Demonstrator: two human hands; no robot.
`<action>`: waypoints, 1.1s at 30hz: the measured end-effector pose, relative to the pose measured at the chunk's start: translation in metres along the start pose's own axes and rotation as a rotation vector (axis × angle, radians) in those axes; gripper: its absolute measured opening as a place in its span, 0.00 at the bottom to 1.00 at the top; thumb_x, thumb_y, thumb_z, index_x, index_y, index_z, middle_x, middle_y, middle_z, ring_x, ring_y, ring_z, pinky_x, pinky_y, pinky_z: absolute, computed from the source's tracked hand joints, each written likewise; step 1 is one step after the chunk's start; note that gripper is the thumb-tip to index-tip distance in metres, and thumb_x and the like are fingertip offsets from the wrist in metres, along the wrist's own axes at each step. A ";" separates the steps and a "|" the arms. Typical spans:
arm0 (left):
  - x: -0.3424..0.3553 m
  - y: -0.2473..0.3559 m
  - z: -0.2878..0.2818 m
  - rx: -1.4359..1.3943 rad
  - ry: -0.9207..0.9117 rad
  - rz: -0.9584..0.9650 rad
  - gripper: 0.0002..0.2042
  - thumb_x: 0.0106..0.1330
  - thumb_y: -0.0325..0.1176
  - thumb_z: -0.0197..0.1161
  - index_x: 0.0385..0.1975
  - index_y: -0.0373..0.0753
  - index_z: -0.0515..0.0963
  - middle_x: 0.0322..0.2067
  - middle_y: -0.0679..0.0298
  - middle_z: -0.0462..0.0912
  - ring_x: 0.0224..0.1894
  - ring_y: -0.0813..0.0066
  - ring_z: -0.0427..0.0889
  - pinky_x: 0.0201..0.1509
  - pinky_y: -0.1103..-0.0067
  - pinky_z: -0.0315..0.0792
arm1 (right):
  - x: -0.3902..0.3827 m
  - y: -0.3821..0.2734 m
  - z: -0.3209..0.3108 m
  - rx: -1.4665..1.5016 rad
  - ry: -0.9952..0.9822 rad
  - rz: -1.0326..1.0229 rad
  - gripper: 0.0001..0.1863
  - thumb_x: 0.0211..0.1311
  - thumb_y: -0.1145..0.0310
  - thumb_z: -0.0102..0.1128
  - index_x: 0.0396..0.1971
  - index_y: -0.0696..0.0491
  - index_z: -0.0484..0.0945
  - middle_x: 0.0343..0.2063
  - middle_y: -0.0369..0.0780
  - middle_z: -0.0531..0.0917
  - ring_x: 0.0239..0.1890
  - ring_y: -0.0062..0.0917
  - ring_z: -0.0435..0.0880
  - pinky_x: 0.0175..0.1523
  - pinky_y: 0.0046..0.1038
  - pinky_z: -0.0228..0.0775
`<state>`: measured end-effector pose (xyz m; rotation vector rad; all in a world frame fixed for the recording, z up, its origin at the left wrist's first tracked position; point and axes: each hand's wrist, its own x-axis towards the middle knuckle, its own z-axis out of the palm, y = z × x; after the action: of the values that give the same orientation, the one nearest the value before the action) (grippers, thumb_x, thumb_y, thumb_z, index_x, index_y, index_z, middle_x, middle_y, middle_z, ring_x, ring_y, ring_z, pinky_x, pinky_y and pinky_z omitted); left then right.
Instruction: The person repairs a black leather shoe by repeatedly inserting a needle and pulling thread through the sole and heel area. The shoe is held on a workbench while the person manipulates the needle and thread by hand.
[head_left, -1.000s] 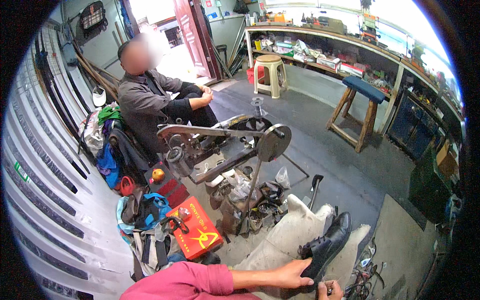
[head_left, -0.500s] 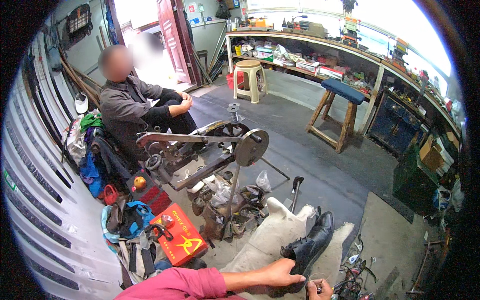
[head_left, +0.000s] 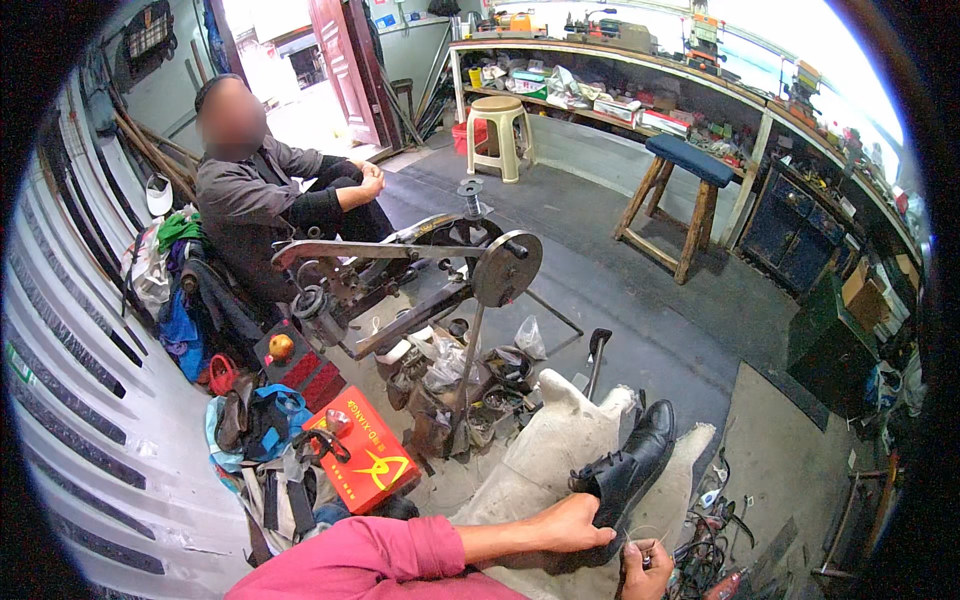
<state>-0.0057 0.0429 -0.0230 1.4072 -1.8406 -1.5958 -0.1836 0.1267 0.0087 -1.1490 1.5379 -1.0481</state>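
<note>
My left hand, on a pink-sleeved arm, grips the heel end of a black lace-up leather shoe, whose toe points away from me. The shoe rests on a pale, worn cloth spread beneath it. Just right of the heel, my right hand is closed on a small metal tool, its exact kind unclear, and a thin pale thread shows between the hands.
A person sits at left behind a black iron machine. A red box, bags and clutter lie at left. A long workbench, a plastic stool and a wooden stool stand farther back.
The whole scene has shifted left and slightly up in the picture as the camera moved. Both hands keep about the same places on and beside the shoe.
</note>
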 end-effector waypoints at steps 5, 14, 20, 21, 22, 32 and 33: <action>0.004 0.002 -0.001 0.042 -0.047 -0.082 0.28 0.60 0.53 0.66 0.29 0.26 0.77 0.23 0.48 0.81 0.28 0.61 0.83 0.35 0.66 0.76 | 0.001 0.000 0.001 -0.044 0.000 -0.022 0.06 0.68 0.70 0.59 0.34 0.58 0.80 0.23 0.30 0.78 0.26 0.13 0.71 0.33 0.20 0.65; 0.011 -0.004 0.004 -0.054 0.032 -0.045 0.26 0.59 0.50 0.66 0.34 0.25 0.78 0.27 0.46 0.82 0.32 0.58 0.84 0.40 0.66 0.76 | 0.001 0.009 0.000 0.030 0.024 -0.011 0.07 0.68 0.67 0.60 0.33 0.54 0.80 0.21 0.29 0.77 0.22 0.11 0.69 0.29 0.18 0.61; 0.008 -0.008 0.002 -0.146 0.011 -0.088 0.24 0.61 0.47 0.67 0.45 0.29 0.78 0.30 0.56 0.84 0.32 0.68 0.82 0.40 0.70 0.77 | 0.007 0.019 -0.006 -0.012 0.060 0.038 0.11 0.66 0.68 0.59 0.25 0.56 0.76 0.16 0.31 0.77 0.18 0.13 0.73 0.25 0.19 0.62; 0.008 -0.007 0.003 -0.153 0.002 -0.120 0.24 0.62 0.46 0.67 0.46 0.29 0.77 0.30 0.58 0.84 0.31 0.69 0.82 0.39 0.70 0.77 | 0.008 0.020 -0.007 0.014 0.048 0.048 0.11 0.66 0.68 0.59 0.25 0.57 0.76 0.17 0.32 0.78 0.20 0.14 0.74 0.27 0.20 0.64; 0.005 -0.007 0.003 -0.235 0.049 -0.011 0.27 0.60 0.47 0.65 0.49 0.26 0.76 0.36 0.44 0.85 0.39 0.54 0.85 0.47 0.67 0.76 | 0.007 0.020 -0.008 0.035 0.056 0.079 0.10 0.66 0.69 0.60 0.26 0.58 0.76 0.17 0.34 0.79 0.21 0.15 0.75 0.29 0.21 0.66; 0.003 -0.009 -0.006 -0.150 -0.117 -0.059 0.20 0.67 0.46 0.61 0.31 0.29 0.78 0.22 0.60 0.80 0.26 0.73 0.77 0.33 0.70 0.74 | 0.007 0.021 -0.012 0.152 0.136 0.140 0.08 0.67 0.70 0.59 0.28 0.55 0.78 0.19 0.37 0.83 0.16 0.10 0.68 0.23 0.17 0.57; 0.001 -0.007 -0.006 -0.165 -0.108 -0.036 0.21 0.68 0.46 0.61 0.32 0.28 0.78 0.22 0.60 0.79 0.26 0.73 0.77 0.33 0.70 0.74 | 0.008 0.023 -0.011 0.150 0.134 0.134 0.08 0.67 0.68 0.59 0.28 0.56 0.77 0.19 0.38 0.83 0.15 0.10 0.66 0.22 0.16 0.55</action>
<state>0.0021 0.0395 -0.0276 1.3130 -1.7039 -1.8289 -0.1999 0.1249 -0.0118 -0.8754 1.5878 -1.1475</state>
